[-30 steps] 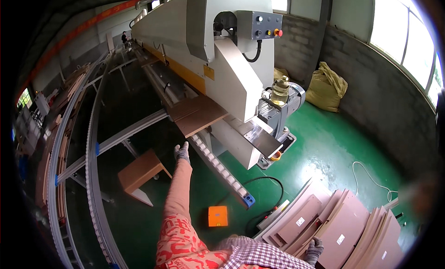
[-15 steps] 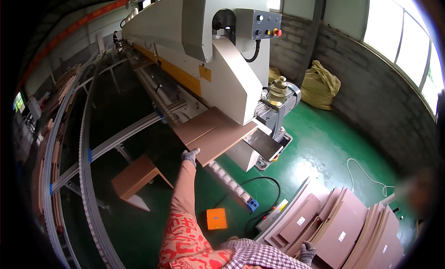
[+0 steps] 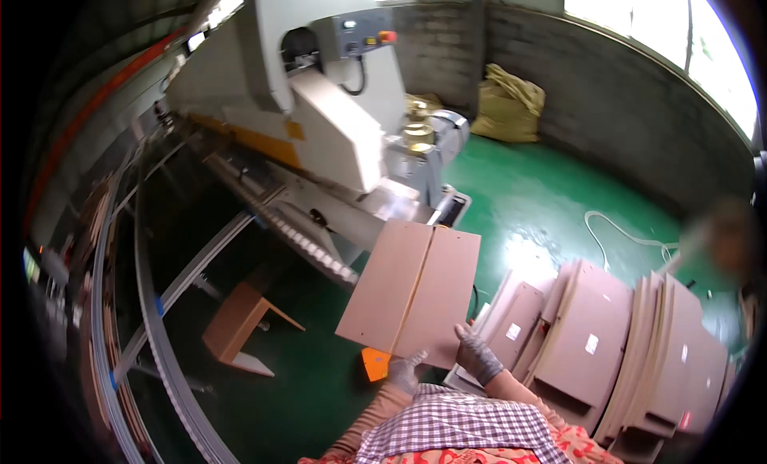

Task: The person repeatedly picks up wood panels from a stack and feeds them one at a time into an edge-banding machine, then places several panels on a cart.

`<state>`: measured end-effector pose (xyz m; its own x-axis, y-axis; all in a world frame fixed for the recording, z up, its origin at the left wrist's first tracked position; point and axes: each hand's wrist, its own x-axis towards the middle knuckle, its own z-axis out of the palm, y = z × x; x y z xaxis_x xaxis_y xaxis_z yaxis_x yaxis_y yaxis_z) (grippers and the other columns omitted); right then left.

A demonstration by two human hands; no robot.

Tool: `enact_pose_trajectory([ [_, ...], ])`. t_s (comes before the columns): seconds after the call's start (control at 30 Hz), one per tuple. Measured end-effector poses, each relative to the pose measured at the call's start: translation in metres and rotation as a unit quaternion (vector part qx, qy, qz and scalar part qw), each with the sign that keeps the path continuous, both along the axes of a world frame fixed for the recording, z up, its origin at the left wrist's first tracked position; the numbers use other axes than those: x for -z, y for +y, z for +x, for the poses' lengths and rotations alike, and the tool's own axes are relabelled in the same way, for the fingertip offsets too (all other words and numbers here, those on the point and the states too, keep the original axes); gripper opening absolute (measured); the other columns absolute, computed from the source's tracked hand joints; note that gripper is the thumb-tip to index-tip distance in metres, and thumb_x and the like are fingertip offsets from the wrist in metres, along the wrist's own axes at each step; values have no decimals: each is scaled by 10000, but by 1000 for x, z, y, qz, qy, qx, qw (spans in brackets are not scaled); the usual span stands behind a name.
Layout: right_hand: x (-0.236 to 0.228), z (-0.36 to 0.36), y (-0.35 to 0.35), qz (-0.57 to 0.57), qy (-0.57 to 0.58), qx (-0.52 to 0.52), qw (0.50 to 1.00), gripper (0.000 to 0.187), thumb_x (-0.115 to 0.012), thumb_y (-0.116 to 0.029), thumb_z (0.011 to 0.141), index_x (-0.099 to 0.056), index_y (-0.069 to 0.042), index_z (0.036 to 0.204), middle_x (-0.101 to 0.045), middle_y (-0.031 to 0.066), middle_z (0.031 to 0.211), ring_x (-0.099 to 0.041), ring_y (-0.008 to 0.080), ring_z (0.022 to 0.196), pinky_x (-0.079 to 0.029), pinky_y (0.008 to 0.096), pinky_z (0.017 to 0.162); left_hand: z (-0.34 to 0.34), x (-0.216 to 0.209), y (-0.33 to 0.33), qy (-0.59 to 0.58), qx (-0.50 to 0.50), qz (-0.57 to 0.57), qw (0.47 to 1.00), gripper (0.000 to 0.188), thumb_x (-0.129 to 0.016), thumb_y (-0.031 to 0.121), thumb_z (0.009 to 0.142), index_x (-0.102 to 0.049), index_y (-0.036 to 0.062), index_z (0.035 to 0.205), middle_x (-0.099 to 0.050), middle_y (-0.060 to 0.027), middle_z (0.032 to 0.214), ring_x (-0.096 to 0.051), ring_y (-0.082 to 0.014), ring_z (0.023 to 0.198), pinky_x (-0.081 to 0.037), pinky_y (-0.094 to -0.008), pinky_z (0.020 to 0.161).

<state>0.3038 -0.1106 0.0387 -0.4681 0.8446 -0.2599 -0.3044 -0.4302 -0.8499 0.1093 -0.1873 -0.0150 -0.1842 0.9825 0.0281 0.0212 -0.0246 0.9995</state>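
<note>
A pair of flat brown boards (image 3: 407,296) lies side by side in front of me, a narrow seam running between them. My left hand (image 3: 403,372), in a grey glove, grips their near edge, its thumb on top. My right hand (image 3: 479,358), also gloved, is at the near right corner with the thumb over the edge; its other fingers are mostly hidden. The boards' far end is close to the white machine's guard (image 3: 339,128). An orange block (image 3: 374,364) on the floor is partly covered by the boards.
Stacked brown panels (image 3: 587,332) stand at the right. A roller rail (image 3: 307,252) runs along the long machine, with curved metal conveyor rails (image 3: 152,304) at the left. An angled brown piece (image 3: 236,324) is below them. A motor (image 3: 451,132) and yellow sack (image 3: 510,104) lie beyond.
The boards have come away from the machine toward me and turned. My right hand has moved from the panel stack to their near right corner. The view has shifted right.
</note>
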Motion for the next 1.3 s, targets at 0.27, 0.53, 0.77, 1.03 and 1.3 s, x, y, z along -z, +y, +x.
enact_pose_trajectory([
  [0.27, 2, 141, -72, -127, 177, 156, 963, 608, -775, -145, 777, -471, -45, 1294, -589, 112, 1138, -590, 251, 1045, -537, 422, 872, 64, -77, -32, -561, 85, -169, 806, 472, -560, 291, 909, -494, 116, 1343, -507, -132, 1356, -476, -330, 1239, -413, -526, 1016],
  [0.53, 23, 324, -161, -64, 113, 322, 938, 610, -732, -141, 807, -449, 3, 1328, -599, 120, 1184, -599, 249, 1059, -525, 393, 898, 190, -58, 19, -401, 261, -196, 856, 456, -618, 166, 867, -516, 78, 1302, -564, -115, 1277, -546, -287, 1172, -476, -479, 971],
  [0.77, 29, 454, -162, -111, -96, 375, 915, 485, -749, -251, 795, -594, 28, 1159, -675, 128, 970, -665, 233, 846, -557, 378, 757, 308, -21, 49, -267, 318, -320, 852, 444, -596, 131, 913, -516, 166, 1349, -600, -8, 1213, -580, -177, 1054, -524, -407, 854],
  [1.03, 22, 499, -116, -145, -718, 148, 664, 720, -727, -526, 732, -579, 8, 1193, -632, 241, 1148, -619, 351, 1067, -496, 423, 907, 338, 76, 60, 234, 447, -174, 846, 544, -599, 102, 895, -431, 76, 1411, -530, -82, 1362, -538, -226, 1197, -423, -328, 1015],
  [1.3, 135, 526, -129, -81, -595, 379, 704, 701, -726, -445, 798, -545, 84, 1220, -617, 276, 1142, -587, 387, 1100, -456, 412, 937, 333, 83, 47, 117, 330, -238, 906, 742, -687, 313, 862, -337, 20, 1447, -439, -198, 1418, -413, -307, 1320, -338, -366, 1083],
])
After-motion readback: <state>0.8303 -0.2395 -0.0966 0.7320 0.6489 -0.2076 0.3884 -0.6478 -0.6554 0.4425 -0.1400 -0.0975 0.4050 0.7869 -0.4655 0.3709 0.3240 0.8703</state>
